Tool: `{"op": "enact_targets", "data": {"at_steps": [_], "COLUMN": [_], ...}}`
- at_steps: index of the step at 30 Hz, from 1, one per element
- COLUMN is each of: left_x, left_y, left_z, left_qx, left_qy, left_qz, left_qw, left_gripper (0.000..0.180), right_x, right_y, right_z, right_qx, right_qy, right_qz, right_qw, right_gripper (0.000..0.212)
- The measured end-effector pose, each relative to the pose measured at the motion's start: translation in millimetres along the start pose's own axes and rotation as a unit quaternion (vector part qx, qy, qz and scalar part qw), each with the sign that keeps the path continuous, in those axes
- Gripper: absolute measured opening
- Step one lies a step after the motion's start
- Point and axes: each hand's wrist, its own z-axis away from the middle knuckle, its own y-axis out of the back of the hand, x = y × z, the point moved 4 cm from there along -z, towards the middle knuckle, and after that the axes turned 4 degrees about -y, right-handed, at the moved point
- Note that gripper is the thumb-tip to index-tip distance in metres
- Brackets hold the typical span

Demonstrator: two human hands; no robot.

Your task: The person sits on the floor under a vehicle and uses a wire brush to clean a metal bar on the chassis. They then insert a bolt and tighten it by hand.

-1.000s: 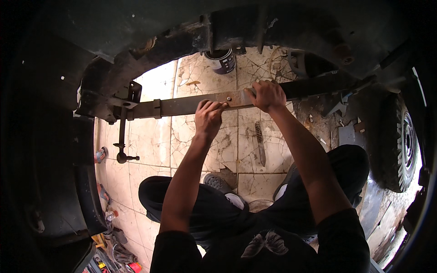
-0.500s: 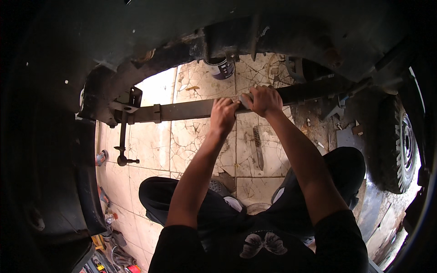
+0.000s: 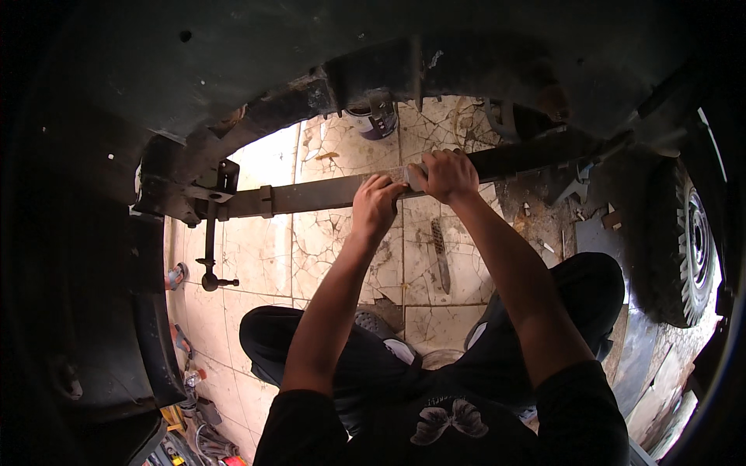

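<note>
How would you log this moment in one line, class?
left hand: at metal bar | right hand: holding grey piece on bar | floor: long tool, can | right: wheel

gap btwn bar point(image 3: 315, 195) & frame point(image 3: 373, 74), rod point(image 3: 210, 241) in way L

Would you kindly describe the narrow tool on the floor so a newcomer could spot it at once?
Find the long metal bar crossing the view under the left hand and right hand. Below it, on the cracked floor tiles, lies the narrow tool. Its dark, rough upper half and smoother lower half set it apart from the flat tiles.
</note>
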Motion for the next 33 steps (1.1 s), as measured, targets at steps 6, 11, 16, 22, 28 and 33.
{"op": "enact_targets", "data": {"at_steps": [6, 11, 16, 22, 28, 33], "left_x": [-20.1, -2.7, -9.2, -11.0, 8.5, -3.1], "left_y": [0.2, -4.7, -1.5, -4.7, 5.5, -2.5], "left_z": [-29.7, -13.2, -18.0, -33.7, -12.2, -27.4], "left_qx": [0.014, -0.006, 0.008, 0.023, -0.022, 0.026], "left_qy": [0.004, -0.035, 0.012, -0.003, 0.017, 0.025], "left_qz": [-0.069, -0.071, -0.060, -0.061, -0.040, -0.067], "left_qw": [0.998, 0.997, 0.998, 0.998, 0.999, 0.997], "left_gripper": [0.020, 0.017, 0.020, 0.021, 0.019, 0.018], "right_x": [-12.2, -1.3, -9.8, -4.8, -3.6, -5.0], "right_y": [-1.9, 3.6, 3.9, -4.6, 1.9, -5.4], "right_z": [-3.9, 0.3, -3.2, -0.1, -0.3, -3.7], "right_qx": [-0.017, 0.034, -0.040, 0.023, 0.019, 0.006], "right_qy": [-0.003, 0.013, 0.002, 0.015, 0.015, 0.016], "right_qz": [-0.005, -0.007, 0.005, 0.001, -0.011, -0.001], "right_qw": [1.000, 0.999, 0.999, 1.000, 1.000, 1.000], "right_gripper": [0.051, 0.054, 0.056, 0.049, 0.051, 0.051]}}
